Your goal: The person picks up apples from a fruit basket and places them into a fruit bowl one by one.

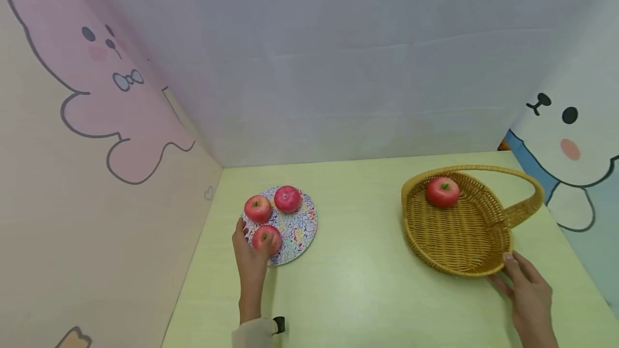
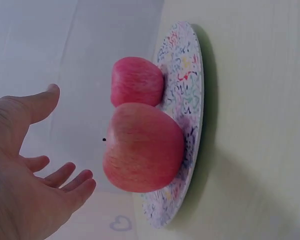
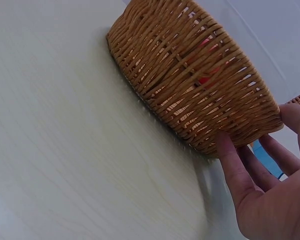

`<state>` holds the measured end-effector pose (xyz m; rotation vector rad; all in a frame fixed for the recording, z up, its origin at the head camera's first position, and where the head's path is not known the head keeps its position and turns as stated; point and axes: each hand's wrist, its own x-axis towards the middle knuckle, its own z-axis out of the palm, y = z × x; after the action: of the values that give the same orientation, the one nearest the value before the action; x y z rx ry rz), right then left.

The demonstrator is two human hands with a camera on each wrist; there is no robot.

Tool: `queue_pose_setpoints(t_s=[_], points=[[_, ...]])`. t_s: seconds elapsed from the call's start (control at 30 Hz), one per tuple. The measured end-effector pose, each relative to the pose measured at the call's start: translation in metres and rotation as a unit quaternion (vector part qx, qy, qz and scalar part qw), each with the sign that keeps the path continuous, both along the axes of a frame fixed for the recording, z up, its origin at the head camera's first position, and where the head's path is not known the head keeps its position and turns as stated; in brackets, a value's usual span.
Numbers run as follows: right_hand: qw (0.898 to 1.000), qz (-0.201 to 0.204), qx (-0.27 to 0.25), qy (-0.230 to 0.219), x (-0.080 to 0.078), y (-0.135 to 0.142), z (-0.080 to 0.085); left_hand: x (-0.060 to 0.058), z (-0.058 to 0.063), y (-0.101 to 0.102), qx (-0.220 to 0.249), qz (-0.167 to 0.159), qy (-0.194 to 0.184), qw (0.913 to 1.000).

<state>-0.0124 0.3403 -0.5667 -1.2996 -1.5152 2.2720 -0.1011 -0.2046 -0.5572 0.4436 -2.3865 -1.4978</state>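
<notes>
Three red apples lie on a round plate (image 1: 301, 230) with a multicoloured squiggle pattern. My left hand (image 1: 252, 259) is over the nearest apple (image 1: 261, 236), thumb and fingers spread. In the left wrist view a gap shows between that hand (image 2: 25, 175) and the large front apple (image 2: 145, 150). Over on the right, my right hand (image 1: 531, 297) grips the near right edge of a woven wicker basket (image 1: 447, 246), its thumb on the rim and its fingers against the outer wall (image 3: 190, 85). One apple (image 1: 442, 192) sits inside, towards the back.
The basket's arched handle (image 1: 524, 214) leans out to the right. Behind the pale table (image 1: 358, 240) hangs a whitish cloth (image 1: 338, 69). A panel with a pink cartoon animal (image 1: 121, 106) borders the left, and one with a white bear (image 1: 570, 149) borders the right.
</notes>
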Motion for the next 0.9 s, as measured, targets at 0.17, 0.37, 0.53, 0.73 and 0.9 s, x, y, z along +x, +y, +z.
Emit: queue_pose_setpoints(t_s=[0.17, 0.37, 0.53, 0.73, 0.9], points=[[1.0, 0.002, 0.004, -0.014, -0.001, -0.001, 0.001, -0.005, 0.012, 0.011, 0.019, -0.026, 0.015, 0.9994], [1.0, 0.005, -0.004, 0.0, 0.001, -0.001, 0.001, -0.008, 0.027, 0.03, 0.007, -0.053, 0.017, 0.9984], [1.0, 0.01, -0.003, 0.007, 0.001, -0.002, 0.001, -0.009, 0.036, 0.048, -0.015, -0.071, 0.016, 0.9972], [1.0, 0.015, 0.0, 0.011, 0.001, -0.002, 0.0, -0.009, 0.04, 0.065, 0.001, -0.105, 0.018, 0.9943], [1.0, 0.024, 0.005, 0.02, 0.002, -0.001, 0.0, -0.01, 0.042, 0.083, 0.027, -0.145, 0.025, 0.9888]])
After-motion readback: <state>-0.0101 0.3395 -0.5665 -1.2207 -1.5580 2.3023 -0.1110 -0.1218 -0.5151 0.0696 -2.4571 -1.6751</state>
